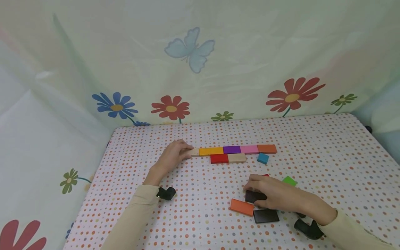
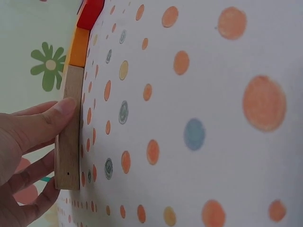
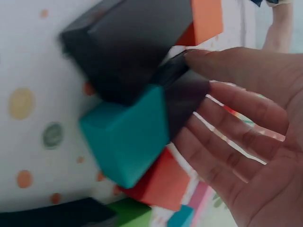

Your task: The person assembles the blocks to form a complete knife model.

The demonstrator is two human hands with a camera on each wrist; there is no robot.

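Note:
At the left end of a row of coloured blocks, my left hand [image 1: 172, 157] pinches a plain wooden block [image 2: 68, 137], thumb on the near face and fingers behind. That block lies flat on the cloth, against a yellow block [image 1: 211, 151]. Purple [image 1: 232, 149], pink [image 1: 249, 149] and orange-brown [image 1: 267, 149] blocks continue the row. Red [image 1: 219, 158] and wooden [image 1: 237, 158] blocks lie along its near side. Among loose blocks at the right, my right hand [image 1: 278, 194] grips a black block [image 1: 254, 197] between thumb and fingers; a teal block [image 3: 128, 137] sits beside it in the right wrist view.
Near the right hand lie an orange block [image 1: 242, 207], another black block [image 1: 266, 216] and a green block [image 1: 290, 181]. A small blue block [image 1: 263, 158] is just below the row's right end. Behind the dotted tabletop [image 1: 193, 215] hangs a flowered curtain [image 1: 237, 80].

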